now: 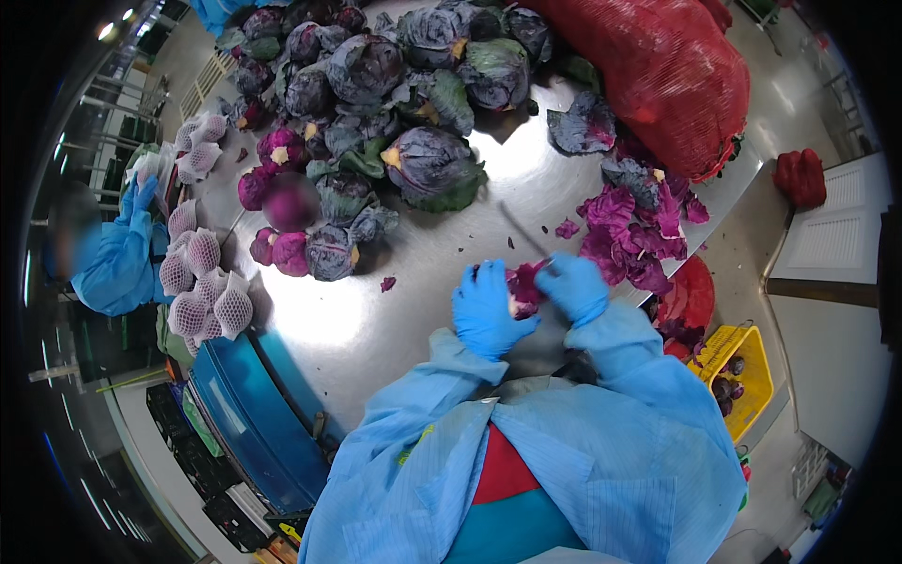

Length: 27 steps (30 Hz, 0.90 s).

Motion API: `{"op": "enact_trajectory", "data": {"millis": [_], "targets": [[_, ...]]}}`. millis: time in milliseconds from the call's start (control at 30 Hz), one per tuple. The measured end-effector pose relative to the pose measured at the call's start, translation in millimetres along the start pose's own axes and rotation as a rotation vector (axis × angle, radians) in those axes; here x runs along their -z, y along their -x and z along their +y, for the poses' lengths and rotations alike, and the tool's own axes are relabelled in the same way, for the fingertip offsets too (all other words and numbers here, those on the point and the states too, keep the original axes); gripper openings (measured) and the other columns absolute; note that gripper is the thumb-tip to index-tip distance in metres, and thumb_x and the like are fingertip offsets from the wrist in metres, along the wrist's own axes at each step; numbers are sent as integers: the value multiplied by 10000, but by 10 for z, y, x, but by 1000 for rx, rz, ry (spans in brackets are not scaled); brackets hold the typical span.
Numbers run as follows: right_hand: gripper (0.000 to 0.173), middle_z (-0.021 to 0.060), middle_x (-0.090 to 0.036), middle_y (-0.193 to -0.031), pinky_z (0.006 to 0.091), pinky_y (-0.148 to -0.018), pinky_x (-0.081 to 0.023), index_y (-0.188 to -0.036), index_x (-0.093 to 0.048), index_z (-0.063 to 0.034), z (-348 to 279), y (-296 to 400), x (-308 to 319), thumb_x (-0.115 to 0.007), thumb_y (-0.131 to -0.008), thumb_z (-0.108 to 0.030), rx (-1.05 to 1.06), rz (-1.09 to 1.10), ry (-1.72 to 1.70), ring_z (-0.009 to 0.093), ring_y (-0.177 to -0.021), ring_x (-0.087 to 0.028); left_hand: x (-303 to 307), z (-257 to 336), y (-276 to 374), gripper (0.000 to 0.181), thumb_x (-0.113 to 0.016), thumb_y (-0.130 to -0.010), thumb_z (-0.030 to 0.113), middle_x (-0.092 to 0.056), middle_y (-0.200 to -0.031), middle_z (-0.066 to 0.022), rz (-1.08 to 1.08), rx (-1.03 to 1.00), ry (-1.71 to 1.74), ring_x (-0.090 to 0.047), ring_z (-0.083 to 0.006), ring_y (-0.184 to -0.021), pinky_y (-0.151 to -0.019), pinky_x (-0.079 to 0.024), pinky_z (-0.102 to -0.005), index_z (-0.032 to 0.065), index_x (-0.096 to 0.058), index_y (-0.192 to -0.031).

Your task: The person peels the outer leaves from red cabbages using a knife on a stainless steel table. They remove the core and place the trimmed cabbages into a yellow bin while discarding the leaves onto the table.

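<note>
My left hand, in a blue glove, grips a red cabbage from its left side, over the metal table close to my body. At the cabbage's right is my right hand, also gloved, closed around the handle of a knife. The blade looks blurred and points up and to the left, away from me. Part of the cabbage is hidden by my fingers. Loose purple cabbage leaves lie in a pile just beyond my right hand.
Untrimmed red cabbages are heaped at the far side, beside peeled ones. Net-wrapped heads line the left edge, near a co-worker. A red mesh sack lies back right; a yellow crate and a blue bin flank me.
</note>
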State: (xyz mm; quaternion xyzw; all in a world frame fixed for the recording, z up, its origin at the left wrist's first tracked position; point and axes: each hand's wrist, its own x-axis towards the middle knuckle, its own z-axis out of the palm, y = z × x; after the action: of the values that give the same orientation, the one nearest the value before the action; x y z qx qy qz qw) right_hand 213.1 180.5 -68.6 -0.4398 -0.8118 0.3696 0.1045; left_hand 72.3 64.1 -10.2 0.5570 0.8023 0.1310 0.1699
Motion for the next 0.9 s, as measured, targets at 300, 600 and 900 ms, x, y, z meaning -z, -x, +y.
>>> {"op": "enact_trajectory", "data": {"millis": [300,600,900], "targets": [[497,86,-617,-949,354,-709,-522,-1334,-580,-208,634,-20,536,-681,-855,-124,90,424,189,248,-765,-631,13,-870,342,1094,-895,-519,539,-338,-1446,-260,86,-77,426,-406,-436,-1317,-1094,-372,-471,56,-435,-1386],[412,18,-634,-771,211,-491,-398,-1190,-641,-55,-324,-49,-502,-747,-864,-282,-504,-597,-955,73,-575,-515,40,-1063,456,1131,-886,-546,567,-283,-1481,-280,63,-218,514,-375,-428,-1342,-1120,-330,-479,80,-392,-1440],[425,62,-651,-772,274,-503,-449,-1168,-619,-34,-382,-131,-436,-708,-891,-345,-341,-665,-799,127,-572,-564,-223,-1002,585,1160,-908,-614,380,-412,-1417,-216,60,198,878,-447,-330,-1304,-1099,-369,-398,-33,-262,-1485]]}}
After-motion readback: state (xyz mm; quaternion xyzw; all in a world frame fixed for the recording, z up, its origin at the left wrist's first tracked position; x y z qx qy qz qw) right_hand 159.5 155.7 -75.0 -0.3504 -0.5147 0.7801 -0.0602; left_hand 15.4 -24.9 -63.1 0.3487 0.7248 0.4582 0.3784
